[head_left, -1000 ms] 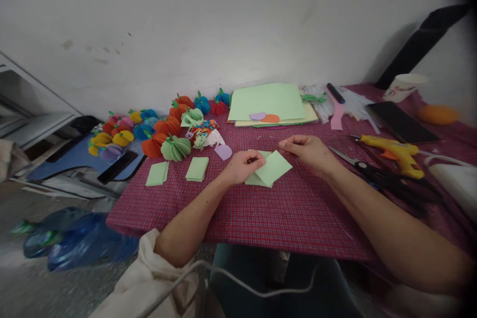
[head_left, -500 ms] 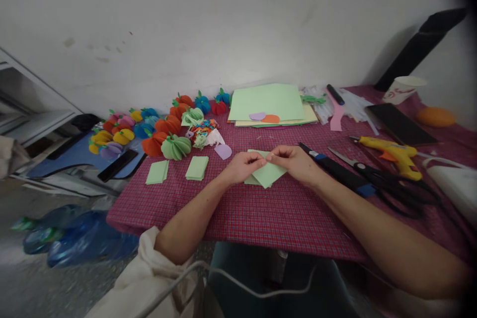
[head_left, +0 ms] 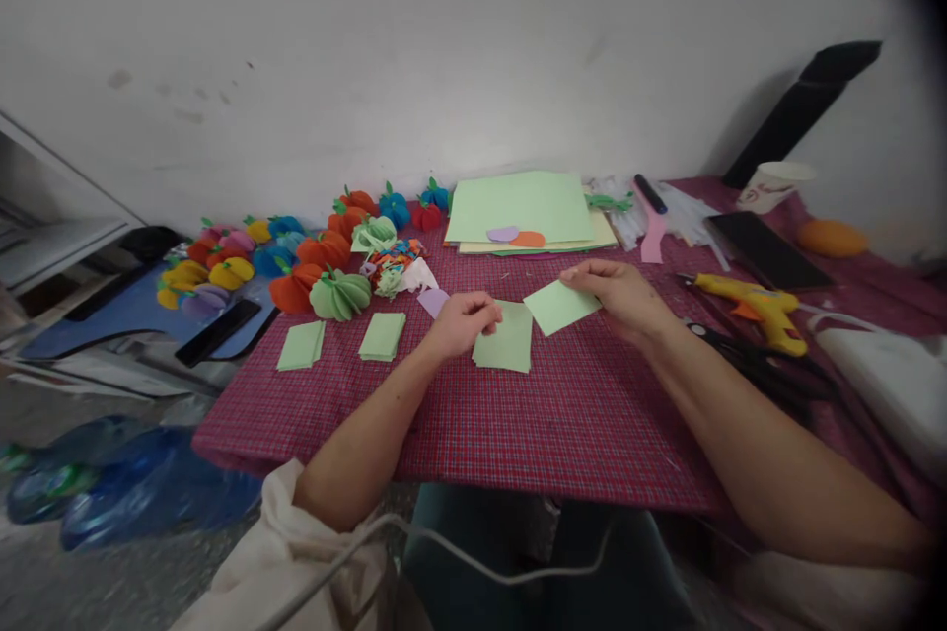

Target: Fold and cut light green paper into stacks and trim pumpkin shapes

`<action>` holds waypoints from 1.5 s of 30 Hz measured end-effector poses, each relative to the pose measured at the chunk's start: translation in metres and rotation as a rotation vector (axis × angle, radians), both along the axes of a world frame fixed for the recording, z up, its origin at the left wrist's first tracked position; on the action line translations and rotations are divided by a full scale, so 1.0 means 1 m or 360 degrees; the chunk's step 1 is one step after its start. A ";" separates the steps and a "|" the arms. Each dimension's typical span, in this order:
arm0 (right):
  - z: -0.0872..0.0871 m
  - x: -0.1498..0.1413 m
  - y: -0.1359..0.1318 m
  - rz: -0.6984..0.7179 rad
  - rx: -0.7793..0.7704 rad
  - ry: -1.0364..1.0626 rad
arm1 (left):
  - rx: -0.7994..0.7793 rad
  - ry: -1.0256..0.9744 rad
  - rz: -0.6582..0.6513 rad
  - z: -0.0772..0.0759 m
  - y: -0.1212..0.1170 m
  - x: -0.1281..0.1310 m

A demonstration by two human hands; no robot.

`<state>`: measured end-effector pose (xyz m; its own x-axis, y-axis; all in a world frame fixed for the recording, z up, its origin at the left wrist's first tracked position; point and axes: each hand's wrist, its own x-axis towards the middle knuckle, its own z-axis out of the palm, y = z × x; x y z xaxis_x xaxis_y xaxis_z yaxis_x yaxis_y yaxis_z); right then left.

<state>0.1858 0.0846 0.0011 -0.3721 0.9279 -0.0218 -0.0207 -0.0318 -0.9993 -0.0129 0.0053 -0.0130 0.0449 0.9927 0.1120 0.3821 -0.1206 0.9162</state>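
Observation:
My right hand [head_left: 618, 294] pinches a pale green paper square [head_left: 556, 308] at its upper right edge and holds it tilted over the cloth. Beneath and left of it, another green paper piece [head_left: 509, 347] lies flat, perhaps several sheets thick. My left hand [head_left: 465, 323] is at that piece's upper left corner with fingers curled in and thumb against them; no paper shows between them. Two small stacks of green paper, a nearer-centre stack [head_left: 382, 336] and a far-left stack [head_left: 300, 345], lie to the left.
Folded paper pumpkins [head_left: 340, 295] and paper scraps [head_left: 392, 266] crowd the back left. Large green sheets [head_left: 518, 202] lie near the wall. On the right are a yellow glue gun [head_left: 755, 304], black-handled scissors [head_left: 755, 360], a dark phone-like slab [head_left: 769, 248] and a paper cup [head_left: 773, 185].
My hands have moved apart. My right hand has lifted a green square up and right, off the piece below; my left hand has let go of it. The view has shifted slightly.

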 end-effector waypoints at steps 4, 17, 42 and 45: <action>-0.004 -0.012 -0.016 0.0185 0.0005 -0.0117 | 0.0057 0.0017 -0.0003 0.000 0.000 0.004; -0.004 -0.011 -0.011 0.0081 0.0156 -0.0114 | -0.0026 0.0223 -0.0204 -0.003 -0.004 0.007; -0.007 -0.019 -0.029 0.0420 0.0150 -0.0447 | 0.0073 0.0348 -0.0274 0.002 -0.007 0.009; -0.004 -0.015 -0.025 0.0381 0.0100 -0.0441 | 0.0072 0.0353 -0.0268 0.002 -0.006 0.008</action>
